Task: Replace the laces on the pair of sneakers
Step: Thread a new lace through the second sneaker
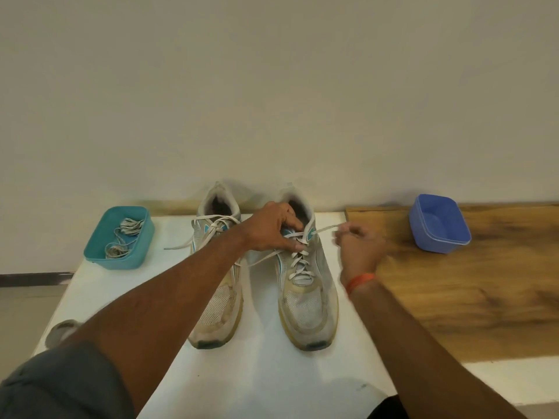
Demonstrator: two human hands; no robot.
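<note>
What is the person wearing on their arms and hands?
Both hands are bare, with no gloves. The left arm has a grey sleeve pushed up above the elbow. The right arm has a thin orange band around the wrist.

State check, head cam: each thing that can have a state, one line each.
left sneaker: laced, ends loose, untied
right sneaker: laced nearly to the top, untied
white lace: pulled taut to the right
left hand: grips the right sneaker's top eyelets
right hand: pinches the lace end
teal tub: holds loose laces
blue tub: nothing visible inside
</note>
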